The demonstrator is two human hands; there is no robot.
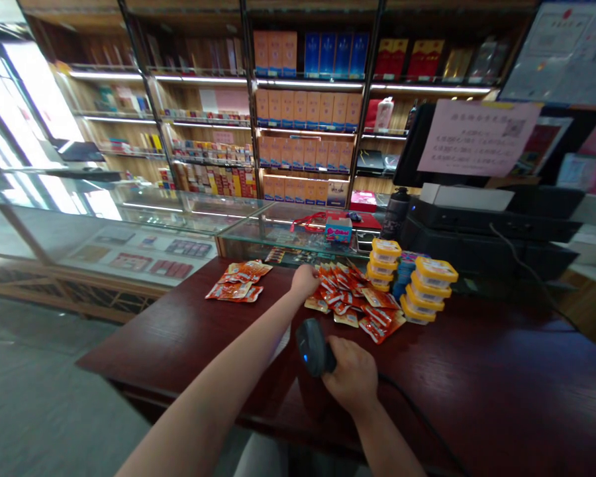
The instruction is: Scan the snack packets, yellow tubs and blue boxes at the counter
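Observation:
My right hand (352, 376) is wrapped round the handle of a black barcode scanner (312, 347), which has a blue light and a cable trailing right. Farther out, my left hand (306, 281) is at the left edge of a heap of orange snack packets (345, 295). Its fingers are partly hidden, so whether it grips a packet does not show. A smaller group of similar packets (238, 281) lies on the dark red table (189, 338), left of that hand. Yellow-lidded tubs stand in a front stack (427, 291) and a back stack (381, 265) right of the heap.
Glass display counters (179, 218) run behind and left of the table. A small blue and pink box (338, 228) sits on the glass. At right are a monitor with a pink notice (477, 138) and a black printer (491, 222). Stocked shelves (308, 126) line the wall.

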